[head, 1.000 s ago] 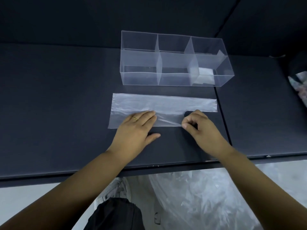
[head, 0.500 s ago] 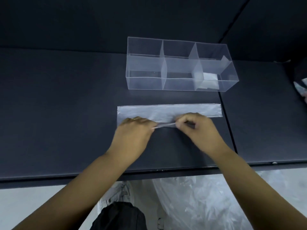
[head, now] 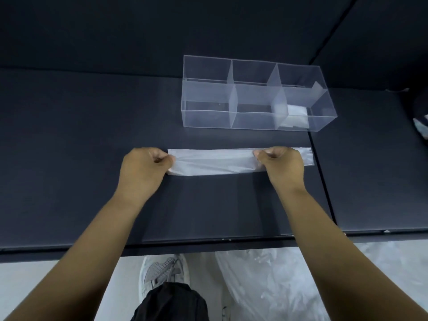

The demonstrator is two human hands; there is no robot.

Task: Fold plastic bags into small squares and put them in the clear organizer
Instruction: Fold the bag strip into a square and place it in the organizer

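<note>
On the table (head: 69, 135) before the clear organizer (head: 208, 117), the plastic bag (head: 215, 162) is now a narrower strip. Left hand (head: 144, 167) and right hand (head: 281, 166), slid apart, pinch it with curled fingers; crosswise folds probably follow.

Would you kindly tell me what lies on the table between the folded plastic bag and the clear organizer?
Nothing: in the head view, only bare dark table separates the plastic bag from the clear organizer.

Bare studio workstation: dark table (head: 69, 158), dark backdrop (head: 139, 31).
</note>
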